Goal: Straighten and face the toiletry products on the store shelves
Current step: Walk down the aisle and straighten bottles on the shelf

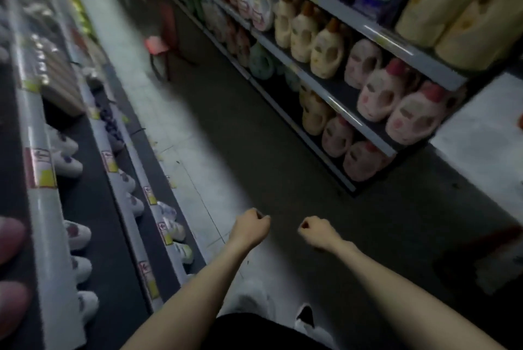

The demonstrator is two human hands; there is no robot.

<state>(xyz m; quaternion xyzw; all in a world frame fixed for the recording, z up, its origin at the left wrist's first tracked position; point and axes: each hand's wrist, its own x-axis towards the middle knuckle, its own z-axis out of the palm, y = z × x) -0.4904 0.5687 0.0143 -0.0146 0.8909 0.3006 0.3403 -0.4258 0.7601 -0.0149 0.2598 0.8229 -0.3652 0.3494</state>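
Observation:
I stand in a dim store aisle, and the picture is blurred. My left hand (250, 226) and my right hand (315, 232) are stretched out over the floor, both with curled fingers and holding nothing. Neither touches a shelf. White toiletry bottles (76, 233) lie in rows on the dark shelves (51, 236) at my left. Cream jugs (325, 50) and pink jugs (379, 92) with handles stand on the shelving at the right.
A red stool (158, 45) stands farther down the aisle by the right shelving. Large yellow packs (464, 4) fill the top right shelf. My white shoes (254, 297) show on the tiled floor (181, 128) below my arms. Price tags line the shelf edges.

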